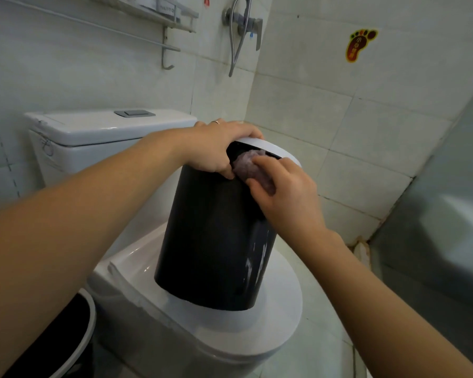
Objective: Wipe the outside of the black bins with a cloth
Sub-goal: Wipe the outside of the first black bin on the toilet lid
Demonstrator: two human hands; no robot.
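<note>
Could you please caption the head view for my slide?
Left hand steadies a black bin on the toilet lid while the right hand wipes it with a cloth.

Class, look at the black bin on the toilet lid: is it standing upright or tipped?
Tipped. The black bin leans right on the toilet lid, its base's left edge lifted.

Soft, even, dimmish light; wide-angle bending at the edges, slight blur, faint glare on the toilet lid point(271, 320).

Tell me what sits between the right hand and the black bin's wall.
The purplish cloth, bunched under the right hand and pressed against the black bin near its white rim, in the head view.
</note>
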